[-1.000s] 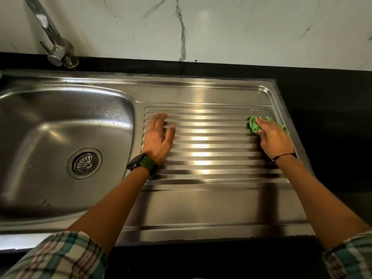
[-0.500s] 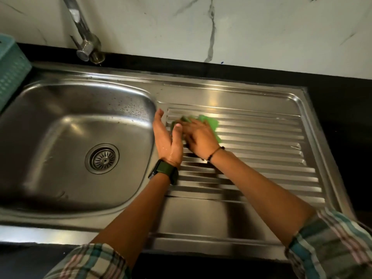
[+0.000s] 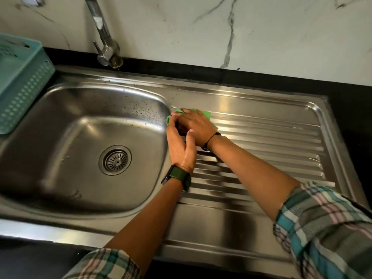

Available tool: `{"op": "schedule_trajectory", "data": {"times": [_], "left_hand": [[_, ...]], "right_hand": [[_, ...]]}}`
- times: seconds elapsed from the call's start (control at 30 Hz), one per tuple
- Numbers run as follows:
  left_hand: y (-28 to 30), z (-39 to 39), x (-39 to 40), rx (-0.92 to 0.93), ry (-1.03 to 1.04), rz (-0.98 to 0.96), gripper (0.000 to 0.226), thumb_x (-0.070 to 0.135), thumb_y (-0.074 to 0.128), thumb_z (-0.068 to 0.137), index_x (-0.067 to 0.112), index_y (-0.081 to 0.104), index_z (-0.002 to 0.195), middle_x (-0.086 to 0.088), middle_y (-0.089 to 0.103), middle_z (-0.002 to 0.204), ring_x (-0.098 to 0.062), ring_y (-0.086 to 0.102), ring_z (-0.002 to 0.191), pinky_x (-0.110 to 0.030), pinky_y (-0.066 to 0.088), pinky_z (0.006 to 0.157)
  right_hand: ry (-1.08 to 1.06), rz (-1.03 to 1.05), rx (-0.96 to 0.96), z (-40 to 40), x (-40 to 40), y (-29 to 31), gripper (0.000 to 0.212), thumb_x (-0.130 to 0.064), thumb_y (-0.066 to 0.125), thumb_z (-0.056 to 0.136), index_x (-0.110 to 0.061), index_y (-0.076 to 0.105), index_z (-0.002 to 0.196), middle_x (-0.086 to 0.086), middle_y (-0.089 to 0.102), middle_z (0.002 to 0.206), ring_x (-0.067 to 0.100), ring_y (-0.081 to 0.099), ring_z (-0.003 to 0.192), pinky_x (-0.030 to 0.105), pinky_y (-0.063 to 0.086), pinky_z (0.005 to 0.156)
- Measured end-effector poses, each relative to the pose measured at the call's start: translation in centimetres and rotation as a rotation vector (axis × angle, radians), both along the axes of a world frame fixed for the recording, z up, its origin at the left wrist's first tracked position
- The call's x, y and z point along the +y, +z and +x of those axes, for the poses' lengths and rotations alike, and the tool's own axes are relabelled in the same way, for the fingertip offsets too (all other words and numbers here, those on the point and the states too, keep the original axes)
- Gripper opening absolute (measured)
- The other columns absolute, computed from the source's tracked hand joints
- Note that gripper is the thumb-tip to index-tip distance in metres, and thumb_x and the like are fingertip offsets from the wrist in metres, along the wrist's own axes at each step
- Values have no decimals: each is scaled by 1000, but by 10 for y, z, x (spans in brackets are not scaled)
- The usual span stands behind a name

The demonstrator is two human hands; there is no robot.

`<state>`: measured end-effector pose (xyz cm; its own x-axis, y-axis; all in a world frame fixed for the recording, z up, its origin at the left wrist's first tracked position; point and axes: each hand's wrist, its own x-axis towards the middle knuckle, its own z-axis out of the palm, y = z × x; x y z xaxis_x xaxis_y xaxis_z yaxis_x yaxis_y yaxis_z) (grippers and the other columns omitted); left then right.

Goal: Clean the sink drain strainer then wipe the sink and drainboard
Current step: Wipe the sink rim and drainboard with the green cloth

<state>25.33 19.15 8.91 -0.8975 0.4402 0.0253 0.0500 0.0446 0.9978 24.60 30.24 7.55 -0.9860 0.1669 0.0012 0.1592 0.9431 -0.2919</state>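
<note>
A green cloth (image 3: 205,114) lies bunched at the far left end of the ribbed steel drainboard (image 3: 271,141), right by the basin's rim. My right hand (image 3: 198,125) is on top of it, fingers bent over the cloth and holding it down. Beside it on the left is my left hand (image 3: 178,143), with a watch on the wrist. It stands on its edge with fingers straight, fingertips against the cloth and thumb against my right hand. The round drain strainer (image 3: 116,160) sits in the bottom of the sink basin (image 3: 70,137), which shows water drops on its far wall.
A steel tap (image 3: 104,43) rises behind the basin against the marble wall. A teal plastic basket (image 3: 20,81) stands on the counter left of the sink. Black countertop (image 3: 352,101) borders the drainboard on the right and front.
My right hand has swept the cloth from the drainboard's right end to its left end, up against my left hand. The view has shifted left.
</note>
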Motion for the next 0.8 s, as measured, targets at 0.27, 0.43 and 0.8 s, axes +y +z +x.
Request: {"op": "schedule_trajectory", "data": {"times": [0.27, 0.43, 0.8], "left_hand": [[11, 3, -12, 0, 2, -136, 61, 31, 42, 79, 7, 35, 135, -15, 47, 133, -27, 47, 120, -47, 42, 102], [5, 4, -10, 133, -148, -275, 52, 26, 39, 93, 11, 28, 141, -12, 32, 147, -25, 34, 134, -46, 32, 111], [-1, -1, 4, 284, -283, -412, 53, 27, 38, 96, 7, 24, 143, -12, 19, 154, -23, 14, 144, -39, 14, 119]], "right_hand": [[-222, -47, -86, -14, -13, 11, 48, -23, 41, 95, -23, 32, 142, -2, 26, 154, 20, 9, 145, 52, 7, 115], [-401, 19, 27, 42, 11, 8, 49, -10, 47, 91, -21, 39, 138, 2, 38, 148, 21, 20, 143, 48, 15, 116], [-740, -55, 140, 125, 60, 6, 39, -7, 43, 94, -12, 50, 131, 7, 44, 144, 25, 25, 141, 48, 14, 117]]}}
